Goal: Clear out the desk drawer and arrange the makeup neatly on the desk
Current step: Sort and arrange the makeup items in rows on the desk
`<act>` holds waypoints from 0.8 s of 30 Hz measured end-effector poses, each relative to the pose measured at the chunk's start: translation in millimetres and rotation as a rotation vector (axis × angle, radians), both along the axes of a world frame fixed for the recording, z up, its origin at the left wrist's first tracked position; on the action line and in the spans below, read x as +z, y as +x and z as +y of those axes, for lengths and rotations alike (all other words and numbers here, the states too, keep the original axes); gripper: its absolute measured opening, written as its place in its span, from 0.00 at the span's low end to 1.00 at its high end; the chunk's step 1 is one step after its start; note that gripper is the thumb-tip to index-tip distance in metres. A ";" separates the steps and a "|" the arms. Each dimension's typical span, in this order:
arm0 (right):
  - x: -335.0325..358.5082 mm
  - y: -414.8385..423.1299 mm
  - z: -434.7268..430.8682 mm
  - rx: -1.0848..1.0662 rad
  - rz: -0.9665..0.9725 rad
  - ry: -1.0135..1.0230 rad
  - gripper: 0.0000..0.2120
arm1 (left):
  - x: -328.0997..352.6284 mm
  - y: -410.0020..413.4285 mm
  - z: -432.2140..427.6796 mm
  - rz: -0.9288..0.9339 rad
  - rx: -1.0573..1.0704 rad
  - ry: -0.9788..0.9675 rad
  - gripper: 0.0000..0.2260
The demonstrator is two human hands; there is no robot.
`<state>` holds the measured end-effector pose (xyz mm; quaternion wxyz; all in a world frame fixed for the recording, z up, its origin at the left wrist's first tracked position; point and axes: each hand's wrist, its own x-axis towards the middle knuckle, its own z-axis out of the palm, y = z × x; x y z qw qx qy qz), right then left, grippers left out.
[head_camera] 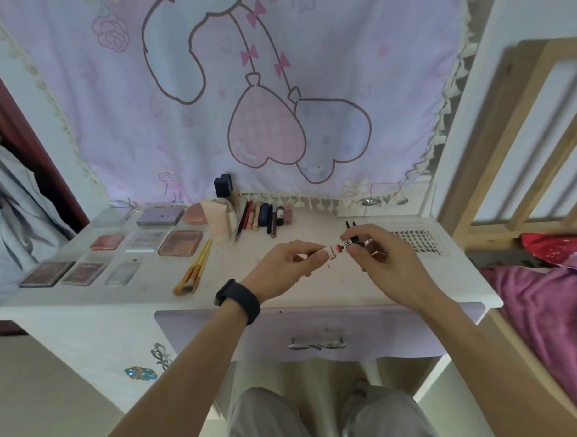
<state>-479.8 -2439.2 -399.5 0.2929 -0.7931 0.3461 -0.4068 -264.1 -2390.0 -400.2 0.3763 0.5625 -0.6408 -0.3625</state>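
Above the middle of the white desk, the left hand pinches one end of a small white tube with red print. The right hand pinches its black-capped end. The tube's long axis runs level, left to right, with both hands equally near. On the desk lie nine flat palettes in three rows, wooden-handled brushes too bunched to count, and one clear lash tray.

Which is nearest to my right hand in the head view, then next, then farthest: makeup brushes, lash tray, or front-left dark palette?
From the right hand, pinching the small tube:
1. Lash tray, just right of it.
2. Makeup brushes, left, past the left hand.
3. Dark palette, desk's front-left corner.
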 end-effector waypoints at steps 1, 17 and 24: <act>2.2 -0.9 1.9 -0.005 -0.004 -0.027 0.14 | 0.4 0.4 1.6 0.010 0.006 0.028 0.14; 8.2 -22.3 16.8 -0.081 0.062 -0.209 0.12 | 1.0 0.1 9.0 0.057 0.038 0.018 0.16; 2.3 -26.1 22.0 -0.134 0.077 -0.309 0.12 | 2.9 -4.3 9.6 0.092 0.093 -0.067 0.08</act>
